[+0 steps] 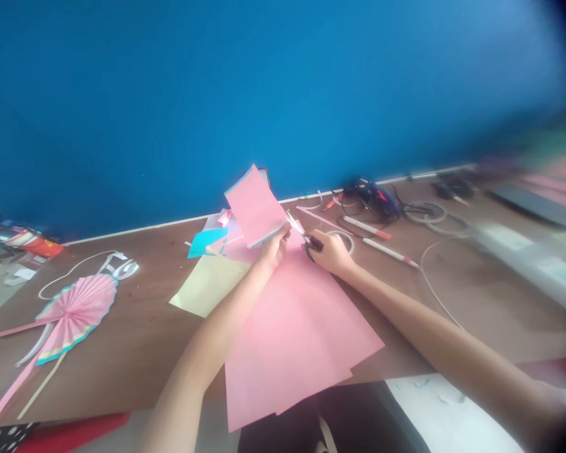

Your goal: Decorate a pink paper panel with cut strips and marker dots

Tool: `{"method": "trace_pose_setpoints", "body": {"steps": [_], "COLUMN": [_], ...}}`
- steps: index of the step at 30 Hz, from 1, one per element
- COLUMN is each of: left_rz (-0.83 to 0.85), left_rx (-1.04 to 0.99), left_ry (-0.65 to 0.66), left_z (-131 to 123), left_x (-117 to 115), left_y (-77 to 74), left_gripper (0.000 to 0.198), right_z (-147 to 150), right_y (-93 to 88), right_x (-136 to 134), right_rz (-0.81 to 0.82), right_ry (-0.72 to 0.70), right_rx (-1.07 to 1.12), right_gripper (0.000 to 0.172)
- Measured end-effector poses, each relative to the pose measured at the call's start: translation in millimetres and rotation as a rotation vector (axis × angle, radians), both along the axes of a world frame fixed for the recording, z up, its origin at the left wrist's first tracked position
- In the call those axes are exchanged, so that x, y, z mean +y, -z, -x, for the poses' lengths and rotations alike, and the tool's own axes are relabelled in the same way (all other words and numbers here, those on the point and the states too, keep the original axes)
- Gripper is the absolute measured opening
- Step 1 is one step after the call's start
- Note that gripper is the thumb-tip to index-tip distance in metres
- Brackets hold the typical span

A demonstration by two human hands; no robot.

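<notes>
My left hand pinches the lower right corner of a pink sheet with blue edges, held up above the table. In my right hand is a pair of scissors, its dark handles round my fingers. The blades point up and left, close to the fingers of my left hand; whether they touch the sheet I cannot tell. Below both hands lie large pink paper sheets, overlapping and jutting over the table's near edge. Left of them rest a pale yellow sheet and a blue piece of paper.
A pleated pink paper fan with paper strips lies at the left of the brown table. On the right are white pens, dark cables and a coiled pale strip. A blue wall stands behind.
</notes>
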State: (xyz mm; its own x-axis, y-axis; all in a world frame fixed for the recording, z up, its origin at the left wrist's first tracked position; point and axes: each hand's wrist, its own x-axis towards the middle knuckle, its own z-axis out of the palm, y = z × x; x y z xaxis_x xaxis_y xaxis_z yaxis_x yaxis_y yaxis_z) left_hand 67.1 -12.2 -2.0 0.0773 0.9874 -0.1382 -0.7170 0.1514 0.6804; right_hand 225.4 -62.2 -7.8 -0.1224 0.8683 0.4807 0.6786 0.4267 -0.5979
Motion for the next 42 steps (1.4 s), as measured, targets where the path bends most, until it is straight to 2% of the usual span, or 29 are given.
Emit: {"method": "trace_pose_setpoints", "body": {"steps": [6,14,17,26,34,42], "left_rz": [0.013,0.094,0.123,0.022,-0.049,-0.093], "left_rx": [-0.078,-0.133,-0.138,-0.134,-0.100,-0.096], "left_ry": [0.016,0.051,0.068,0.107,0.147,0.147], "left_z": [-3.9,-4.2,-3.2,-2.5,-0.8,-0.3], "left_x": [-3.0,-6.5,-5.7,-0.5,1.0,0.6], "left_y": [-1.5,-8.1,-6.8,3.0,7.6,9.8], "left_gripper": [0.009,0.025,0.023,0.017,0.003,0.003], "right_z": [9.9,9.3,9.3,7.2,4.7,4.8], "right_y": [-3.2,-1.4,-1.3,0.5,0.3,-0.9], "right_x": [-2.8,-0.4,-0.7,-0.5,-0.1,-1.0], "right_rz": [-0.002,0.006,0.003,0.005,0.043,0.066], "right_ry": [0.021,0.031,0.025,-0.006,-0.047,-0.064], "right_rx": [0.038,0.051,0.064,0.081,0.141,0.150], "right_gripper": [0.024,0.022,0.023,0.023,0.025,0.026]}}
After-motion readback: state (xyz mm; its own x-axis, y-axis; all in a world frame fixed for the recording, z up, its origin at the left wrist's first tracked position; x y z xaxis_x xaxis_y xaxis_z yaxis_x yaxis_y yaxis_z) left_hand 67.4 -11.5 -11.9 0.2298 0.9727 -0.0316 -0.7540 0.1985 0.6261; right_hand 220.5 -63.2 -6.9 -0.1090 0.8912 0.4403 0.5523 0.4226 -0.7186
